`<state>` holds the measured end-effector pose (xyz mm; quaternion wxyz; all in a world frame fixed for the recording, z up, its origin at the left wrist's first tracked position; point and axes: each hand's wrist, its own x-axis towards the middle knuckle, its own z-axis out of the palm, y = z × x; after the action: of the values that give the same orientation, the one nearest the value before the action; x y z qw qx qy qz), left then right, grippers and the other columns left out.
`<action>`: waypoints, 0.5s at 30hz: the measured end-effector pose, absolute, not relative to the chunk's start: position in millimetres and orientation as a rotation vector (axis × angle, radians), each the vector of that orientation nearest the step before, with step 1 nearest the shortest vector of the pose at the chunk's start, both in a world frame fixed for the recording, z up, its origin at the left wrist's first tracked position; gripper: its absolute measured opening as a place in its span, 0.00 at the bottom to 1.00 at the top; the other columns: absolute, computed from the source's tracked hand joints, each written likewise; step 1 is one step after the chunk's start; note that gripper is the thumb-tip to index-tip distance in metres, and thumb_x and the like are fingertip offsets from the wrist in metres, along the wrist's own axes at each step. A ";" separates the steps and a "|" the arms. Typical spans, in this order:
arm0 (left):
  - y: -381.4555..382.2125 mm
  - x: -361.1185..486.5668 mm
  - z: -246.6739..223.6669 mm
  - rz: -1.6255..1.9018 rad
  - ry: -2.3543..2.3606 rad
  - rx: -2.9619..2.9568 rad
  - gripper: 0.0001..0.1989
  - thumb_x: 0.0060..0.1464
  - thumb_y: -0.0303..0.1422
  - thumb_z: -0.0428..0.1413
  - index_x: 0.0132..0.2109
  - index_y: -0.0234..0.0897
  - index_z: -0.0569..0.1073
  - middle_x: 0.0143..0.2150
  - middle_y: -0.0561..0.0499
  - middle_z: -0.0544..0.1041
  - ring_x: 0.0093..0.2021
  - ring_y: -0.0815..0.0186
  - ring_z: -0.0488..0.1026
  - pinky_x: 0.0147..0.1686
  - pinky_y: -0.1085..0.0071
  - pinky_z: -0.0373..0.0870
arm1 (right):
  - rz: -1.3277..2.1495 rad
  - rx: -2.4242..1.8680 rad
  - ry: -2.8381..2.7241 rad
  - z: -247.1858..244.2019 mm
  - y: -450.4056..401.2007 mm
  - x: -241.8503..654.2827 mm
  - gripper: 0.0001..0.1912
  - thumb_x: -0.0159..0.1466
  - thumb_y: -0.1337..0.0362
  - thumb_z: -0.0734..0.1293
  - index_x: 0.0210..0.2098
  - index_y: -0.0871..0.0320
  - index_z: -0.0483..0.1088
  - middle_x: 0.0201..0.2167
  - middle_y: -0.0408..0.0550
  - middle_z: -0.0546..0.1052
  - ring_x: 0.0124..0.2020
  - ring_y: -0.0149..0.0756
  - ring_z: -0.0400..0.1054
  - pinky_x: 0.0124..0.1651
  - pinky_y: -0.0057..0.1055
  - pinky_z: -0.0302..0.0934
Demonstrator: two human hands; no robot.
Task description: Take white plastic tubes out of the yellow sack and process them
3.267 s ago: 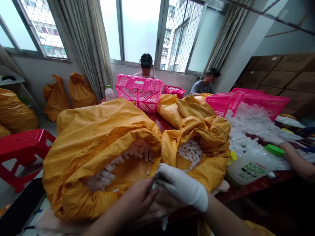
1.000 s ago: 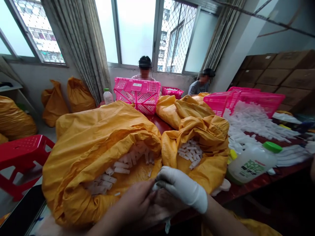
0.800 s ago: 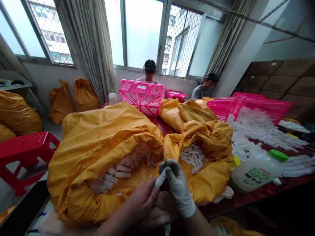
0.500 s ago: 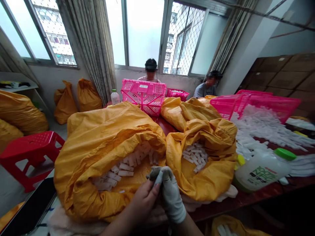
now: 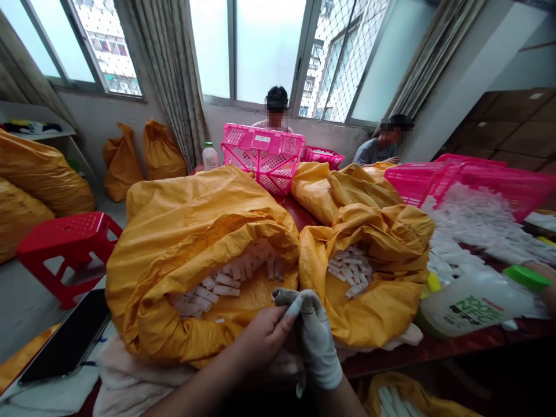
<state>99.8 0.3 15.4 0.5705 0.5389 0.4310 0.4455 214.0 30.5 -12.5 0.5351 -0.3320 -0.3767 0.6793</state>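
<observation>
left hand pinches one white tube; gloved right hand curled beside it, grip unclear. seems midway: this one likely unfinished, many tubes loose in sacks.

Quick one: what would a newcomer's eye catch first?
Probably the big open yellow bag left of centre, white pieces inside. Near its front right edge, the bare left hand pinches a small white piece beside the gloved right hand. Behind the bag, a pink crate stands out.
</observation>
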 end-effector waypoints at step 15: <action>20.8 38.0 34.2 0.325 1.667 2.019 0.16 0.54 0.27 0.43 0.44 0.37 0.73 0.42 0.42 0.75 0.44 0.57 0.70 0.47 0.63 0.63 | 0.710 -1.486 -0.795 -65.9 -5.5 371.9 0.21 0.47 0.57 0.73 0.37 0.54 0.65 0.26 0.45 0.75 0.27 0.40 0.73 0.30 0.36 0.68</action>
<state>38.0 20.8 34.2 0.2489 0.7411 0.6120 0.1194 371.9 -5.5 -65.9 0.6102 -0.6438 -0.3443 0.3077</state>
